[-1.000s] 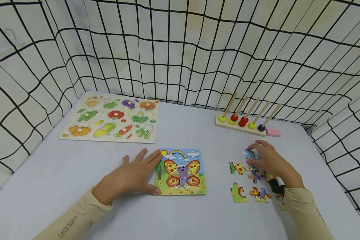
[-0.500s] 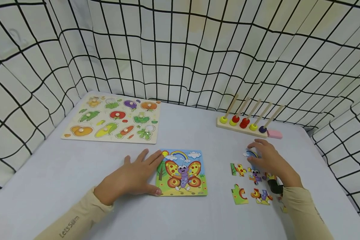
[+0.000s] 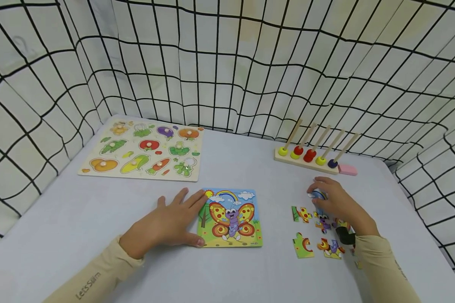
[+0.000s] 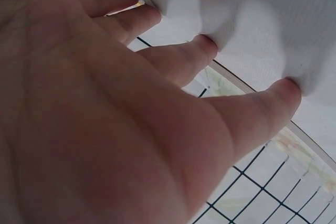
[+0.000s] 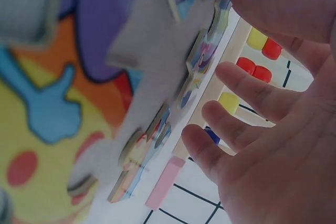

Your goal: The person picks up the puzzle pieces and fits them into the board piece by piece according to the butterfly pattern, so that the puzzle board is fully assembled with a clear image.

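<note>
The person's left hand [image 3: 163, 225] lies flat with its fingers spread apart, a fingertip and the thumb touching the left edge of the butterfly picture board [image 3: 233, 221], which sits squarely at the middle of the white table [image 3: 227, 277]. The right hand [image 3: 343, 206] pinches the rainbow piece [image 3: 319, 194] between thumb and forefinger, its other fingers spaced apart. That piece is at the far side of the loose cluster; just nearer lies the tree-edge piece [image 3: 301, 214], then the green corner piece [image 3: 302, 245], with others partly hidden beneath the wrist. A bare strip of cloth runs between the board's right edge and the cluster. Beyond, the vegetable board [image 3: 136, 174] and the bead stand [image 3: 305, 162], a pink block [image 3: 347, 169] at its end, stand near the black net [image 3: 235, 54] bordering the far side.
</note>
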`<state>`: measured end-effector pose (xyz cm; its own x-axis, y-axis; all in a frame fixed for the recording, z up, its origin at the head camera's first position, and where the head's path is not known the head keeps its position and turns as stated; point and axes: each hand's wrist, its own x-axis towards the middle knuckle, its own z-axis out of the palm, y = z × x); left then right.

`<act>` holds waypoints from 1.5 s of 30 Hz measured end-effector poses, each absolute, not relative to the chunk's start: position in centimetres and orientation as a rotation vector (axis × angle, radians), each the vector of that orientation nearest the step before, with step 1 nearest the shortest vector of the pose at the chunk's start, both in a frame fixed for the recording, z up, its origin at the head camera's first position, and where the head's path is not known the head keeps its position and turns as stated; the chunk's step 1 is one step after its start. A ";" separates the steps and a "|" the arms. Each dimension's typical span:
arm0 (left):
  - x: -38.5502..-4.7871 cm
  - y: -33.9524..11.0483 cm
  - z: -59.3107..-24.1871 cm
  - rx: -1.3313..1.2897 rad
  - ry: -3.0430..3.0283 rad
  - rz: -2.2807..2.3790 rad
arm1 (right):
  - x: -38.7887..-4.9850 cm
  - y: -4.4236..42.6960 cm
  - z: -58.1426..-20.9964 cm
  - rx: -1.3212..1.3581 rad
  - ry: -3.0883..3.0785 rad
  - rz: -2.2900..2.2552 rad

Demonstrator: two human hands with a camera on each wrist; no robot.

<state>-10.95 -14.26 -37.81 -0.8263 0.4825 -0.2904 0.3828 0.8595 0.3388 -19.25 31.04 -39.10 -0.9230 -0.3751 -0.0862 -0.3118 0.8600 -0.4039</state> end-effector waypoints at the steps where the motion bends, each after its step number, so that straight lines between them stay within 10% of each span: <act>1: -11.0 -14.3 -37.8 0.645 2.664 0.377 | -19.2 31.0 -39.1 -0.542 2.874 -0.583; 45: -10.8 -14.2 -37.7 0.654 2.681 0.373 | -18.3 30.2 -39.6 -0.554 3.034 -0.499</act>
<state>-10.84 -14.23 -37.73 -0.8299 0.4850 -0.2758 0.3914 0.8584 0.3318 -18.28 30.23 -39.64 -0.9369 -0.3474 0.0395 -0.3418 0.8861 -0.3131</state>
